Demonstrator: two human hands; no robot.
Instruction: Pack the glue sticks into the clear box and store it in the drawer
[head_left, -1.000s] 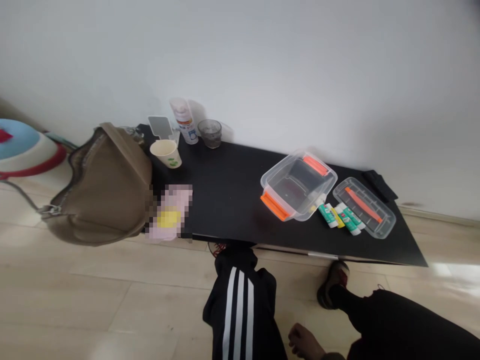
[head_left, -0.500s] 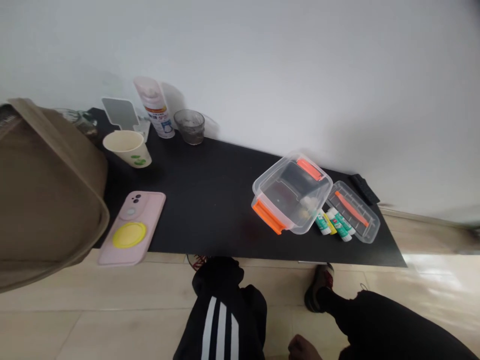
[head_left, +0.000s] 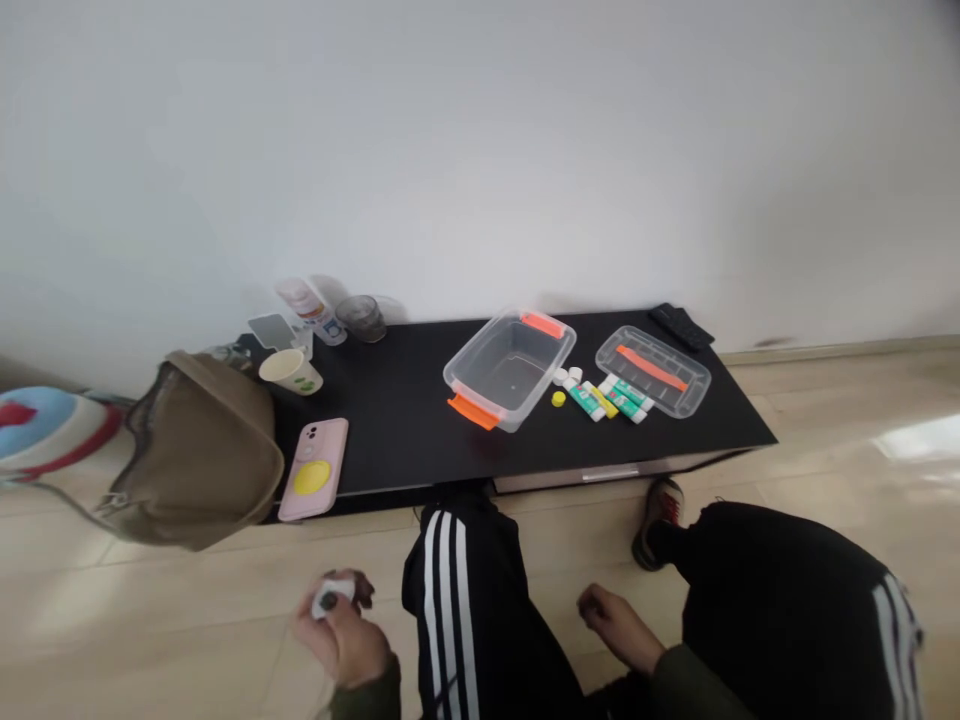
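My left hand [head_left: 341, 630] is low at the left, off the front of the table, closed round a small white object [head_left: 339, 588] with a dark spot. What kind of thing it is I cannot make out. My right hand [head_left: 613, 622] hangs between my knees with its fingers curled; whether anything is in them is hidden. On the black table [head_left: 405, 410] stands a clear plastic box [head_left: 510, 365] with orange latches, its top uncovered. Beside it lie several glue sticks [head_left: 589, 400], a yellow cap [head_left: 559, 398] and white caps [head_left: 561, 376]. The clear lid [head_left: 679, 400] with an orange handle lies further right.
A brown bag [head_left: 202, 450] stands at the table's left end. Near it are a pink phone [head_left: 330, 450], a paper cup [head_left: 289, 372], a spray can [head_left: 315, 312] and a glass [head_left: 362, 318]. A remote control [head_left: 681, 325] lies against the wall at the back right.
The view has drawn back and tilted down, so the table looks smaller. My left hand with the white object has come into view, and more of my right hand shows.
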